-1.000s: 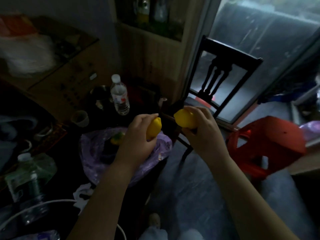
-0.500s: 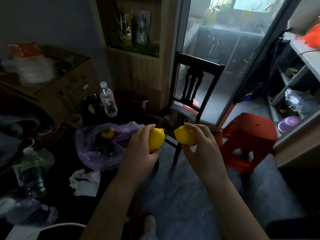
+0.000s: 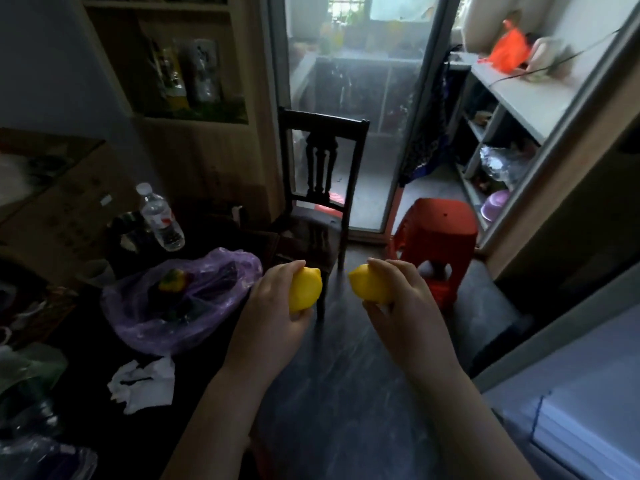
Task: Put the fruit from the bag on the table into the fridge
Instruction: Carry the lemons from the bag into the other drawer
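My left hand (image 3: 268,308) grips a yellow lemon (image 3: 306,287), and my right hand (image 3: 405,303) grips a second yellow lemon (image 3: 367,284). Both are held out over the dark floor, to the right of the table. A purple plastic bag (image 3: 180,306) lies open on the dark table (image 3: 90,341) at the left. Inside it shows a yellow-green fruit (image 3: 171,280) among dark shapes that I cannot make out. A pale appliance surface (image 3: 581,410), perhaps the fridge, fills the bottom right corner.
A dark wooden chair (image 3: 320,188) stands ahead by a glass door. A red plastic stool (image 3: 436,233) sits right of it, and open shelves (image 3: 512,109) line the right wall. A water bottle (image 3: 161,218), crumpled white tissue (image 3: 143,384) and cardboard boxes (image 3: 59,209) crowd the left.
My view has swung up and to the right, away from the table. Both hands, each with its lemon, have come off the bag and now sit over the floor.
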A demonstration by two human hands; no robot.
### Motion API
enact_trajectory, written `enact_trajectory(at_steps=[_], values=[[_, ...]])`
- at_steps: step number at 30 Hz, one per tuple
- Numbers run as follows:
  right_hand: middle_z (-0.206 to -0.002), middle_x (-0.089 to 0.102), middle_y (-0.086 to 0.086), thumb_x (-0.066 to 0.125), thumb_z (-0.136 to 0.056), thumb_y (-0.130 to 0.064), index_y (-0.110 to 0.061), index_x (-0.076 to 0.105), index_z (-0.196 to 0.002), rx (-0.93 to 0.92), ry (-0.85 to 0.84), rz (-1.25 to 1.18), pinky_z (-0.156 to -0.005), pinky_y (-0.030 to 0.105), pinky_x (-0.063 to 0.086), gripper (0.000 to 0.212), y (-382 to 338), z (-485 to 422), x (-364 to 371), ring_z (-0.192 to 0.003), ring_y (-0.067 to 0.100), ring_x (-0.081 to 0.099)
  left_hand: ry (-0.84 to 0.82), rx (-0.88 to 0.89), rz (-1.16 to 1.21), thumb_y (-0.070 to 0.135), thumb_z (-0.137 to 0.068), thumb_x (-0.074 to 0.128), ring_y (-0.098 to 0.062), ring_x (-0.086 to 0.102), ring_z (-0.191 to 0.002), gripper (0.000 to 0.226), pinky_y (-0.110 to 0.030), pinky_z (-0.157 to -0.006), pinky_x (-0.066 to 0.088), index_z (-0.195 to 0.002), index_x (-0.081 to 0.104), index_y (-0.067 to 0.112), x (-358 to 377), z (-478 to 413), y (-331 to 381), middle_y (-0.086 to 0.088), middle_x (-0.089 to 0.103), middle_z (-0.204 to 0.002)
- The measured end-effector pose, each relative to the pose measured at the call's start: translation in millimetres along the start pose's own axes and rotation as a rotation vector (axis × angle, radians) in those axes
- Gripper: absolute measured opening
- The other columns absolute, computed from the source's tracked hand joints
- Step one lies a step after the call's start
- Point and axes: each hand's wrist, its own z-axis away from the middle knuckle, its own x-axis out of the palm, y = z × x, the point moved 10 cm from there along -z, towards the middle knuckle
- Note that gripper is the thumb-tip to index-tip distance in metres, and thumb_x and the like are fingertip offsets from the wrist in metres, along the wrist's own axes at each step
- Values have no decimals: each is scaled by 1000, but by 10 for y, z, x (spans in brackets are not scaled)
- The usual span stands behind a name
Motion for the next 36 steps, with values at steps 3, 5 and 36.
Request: enact_trajectory(at_steps=[3, 5, 36], values=[[-133, 46, -5, 73, -79, -18, -28, 47, -133, 57, 54, 12, -86, 21, 37, 60, 95, 122, -92, -116, 15, 48, -54, 66, 28, 12, -73, 76, -11, 46, -111, 61, -14, -90, 29, -129, 52, 21, 117, -37, 69, 4, 54, -125], [-132, 46, -5, 73, -79, -19, -27, 47, -133, 91, 88, 16, -86, 21, 39, 60, 147, 232, -156, -114, 13, 48, -91, 106, 55, 12, -72, 77, -13, 48, -111, 60, -19, -93, 34, -126, 54, 20, 214, -43, 116, 3, 55, -124], [-124, 52, -5, 75, -74, -8, -21, 54, -125, 463, 680, 361, -90, 19, 40, 57, 679, 4287, -3513, -111, 13, 51, -471, 814, 336, 19, -73, 76, -9, 43, -112, 67, -23, -88, 38, -133, 49, 29, 1317, 2607, 3999, 12, 48, -123]])
